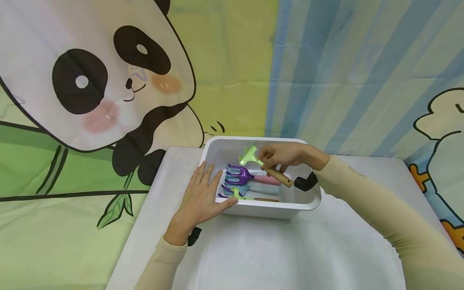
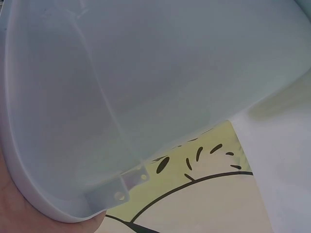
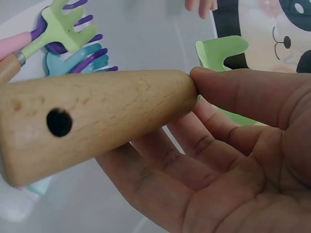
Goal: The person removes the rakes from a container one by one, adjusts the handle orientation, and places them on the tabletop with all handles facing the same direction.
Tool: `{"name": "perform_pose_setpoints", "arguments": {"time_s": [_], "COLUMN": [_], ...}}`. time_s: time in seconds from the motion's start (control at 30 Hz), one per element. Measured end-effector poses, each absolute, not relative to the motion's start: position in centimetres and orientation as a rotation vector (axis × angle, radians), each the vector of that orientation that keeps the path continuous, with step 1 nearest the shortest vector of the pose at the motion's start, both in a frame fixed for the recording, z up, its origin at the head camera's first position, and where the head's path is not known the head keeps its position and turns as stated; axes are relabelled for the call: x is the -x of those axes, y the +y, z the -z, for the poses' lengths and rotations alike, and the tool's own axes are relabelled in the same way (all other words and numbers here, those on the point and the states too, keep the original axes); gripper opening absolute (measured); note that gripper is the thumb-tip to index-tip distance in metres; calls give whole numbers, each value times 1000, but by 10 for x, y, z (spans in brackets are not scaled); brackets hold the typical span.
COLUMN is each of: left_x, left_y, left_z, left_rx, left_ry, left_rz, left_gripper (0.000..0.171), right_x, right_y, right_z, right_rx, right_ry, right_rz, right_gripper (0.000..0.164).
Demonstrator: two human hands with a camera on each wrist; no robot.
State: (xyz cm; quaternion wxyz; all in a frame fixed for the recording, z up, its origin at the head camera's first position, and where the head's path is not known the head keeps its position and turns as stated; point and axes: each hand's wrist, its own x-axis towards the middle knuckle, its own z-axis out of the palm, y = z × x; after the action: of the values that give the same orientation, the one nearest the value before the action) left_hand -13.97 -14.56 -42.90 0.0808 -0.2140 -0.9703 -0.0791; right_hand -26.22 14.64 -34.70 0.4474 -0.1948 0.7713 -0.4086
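Observation:
My right hand [image 1: 280, 155] pinches a light-green garden hand rake [image 1: 249, 156] near the top of its wooden handle [image 3: 121, 107], holding it tilted above a white plastic bin [image 1: 261, 211]. The rake's prongs point left, and a dark hole shows in the handle's end. Across the bin's left front corner lies my left hand [image 1: 199, 197], its fingers straight over the rim. Inside the bin are a purple hand rake [image 1: 239, 175], a pink handle [image 1: 266, 179], a light-blue tool [image 1: 264, 188] and another green rake [image 3: 63, 24] with a wooden handle, all overlapping.
The bin stands at the back of a white-covered table [image 1: 308, 249]. Directly behind it hangs a printed cloth [image 1: 232, 80] with a panda and stripes. The bin's outer wall [image 2: 160, 87] fills most of the left wrist view.

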Motion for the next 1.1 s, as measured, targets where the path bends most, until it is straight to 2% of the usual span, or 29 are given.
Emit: {"name": "perform_pose_setpoints", "arguments": {"time_s": [0.5,1.1], "left_x": [140,140], "left_y": [-146,-146], "left_z": [432,431], "left_rx": [649,648], "left_ry": [-2875,-2874], "left_rz": [247,255], "left_gripper": [104,103], "right_x": [254,246], "right_y": [183,245], "right_z": [329,315], "right_rx": [479,343], "right_ry": [1949,2019], "right_rz": [1073,1147], "right_gripper": [31,45]}}
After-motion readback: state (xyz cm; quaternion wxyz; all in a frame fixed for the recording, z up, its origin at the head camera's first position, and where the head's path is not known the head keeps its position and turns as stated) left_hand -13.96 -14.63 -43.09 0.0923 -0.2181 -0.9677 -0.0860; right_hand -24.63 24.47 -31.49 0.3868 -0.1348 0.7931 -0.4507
